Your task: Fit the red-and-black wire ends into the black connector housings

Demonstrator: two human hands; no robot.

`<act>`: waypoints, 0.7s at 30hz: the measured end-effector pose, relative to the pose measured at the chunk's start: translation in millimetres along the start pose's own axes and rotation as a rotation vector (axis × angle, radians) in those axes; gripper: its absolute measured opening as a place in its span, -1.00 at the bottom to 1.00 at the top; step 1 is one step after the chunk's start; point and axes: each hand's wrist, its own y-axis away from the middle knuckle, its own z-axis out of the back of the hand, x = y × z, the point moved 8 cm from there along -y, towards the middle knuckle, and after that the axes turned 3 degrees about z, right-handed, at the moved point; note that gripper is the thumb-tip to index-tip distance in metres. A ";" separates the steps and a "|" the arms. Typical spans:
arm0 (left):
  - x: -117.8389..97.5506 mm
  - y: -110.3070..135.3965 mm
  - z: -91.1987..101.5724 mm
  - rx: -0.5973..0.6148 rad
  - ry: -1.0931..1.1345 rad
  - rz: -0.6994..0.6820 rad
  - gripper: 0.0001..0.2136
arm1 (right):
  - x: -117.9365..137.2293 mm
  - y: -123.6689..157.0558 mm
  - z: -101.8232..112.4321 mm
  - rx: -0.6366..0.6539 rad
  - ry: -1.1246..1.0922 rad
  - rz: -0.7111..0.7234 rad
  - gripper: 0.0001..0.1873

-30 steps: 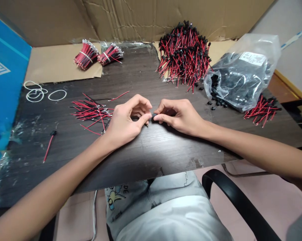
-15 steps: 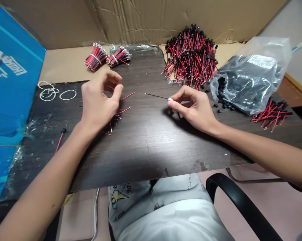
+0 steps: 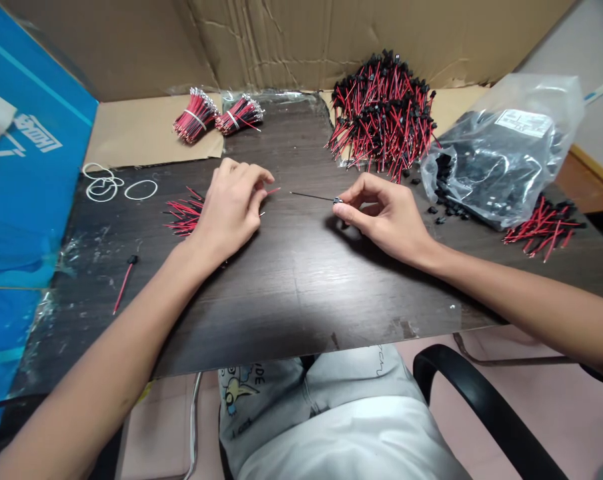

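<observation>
My right hand (image 3: 381,217) pinches a small black connector (image 3: 337,200) between thumb and forefinger. A thin black wire (image 3: 311,195) sticks out of that connector to the left, toward my other hand. Over the loose wires, my left hand (image 3: 236,203) has its thumb and fingers closed on a red wire (image 3: 273,191), whose end pokes out past the fingertips. Beneath and behind this hand lies a loose pile of red and black wires (image 3: 184,215), partly covered by it.
Two banded wire bundles (image 3: 195,117) lie at the back left, near white rubber bands (image 3: 140,190). A heap of wired connectors (image 3: 384,113) rises at the back. On the right are a plastic bag (image 3: 511,153) of black connectors and a smaller wired pile (image 3: 544,227). One wired connector (image 3: 126,283) lies left.
My left hand has lowered and moved right, its fingers closing on a red wire that lay on the table. My right hand stays nearly still with the connector.
</observation>
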 end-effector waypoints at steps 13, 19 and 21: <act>-1.9 -2.5 4.2 -0.092 0.922 0.314 -0.67 | 1.5 -0.8 -0.8 0.012 0.003 -0.008 -0.64; -5.5 -0.9 2.3 -0.043 1.073 0.440 -0.89 | 0.7 -0.4 -1.2 0.020 -0.005 -0.013 -0.64; -7.4 0.2 3.3 -0.028 1.056 0.399 -0.86 | 0.5 -0.1 -1.5 0.023 -0.009 -0.015 -0.65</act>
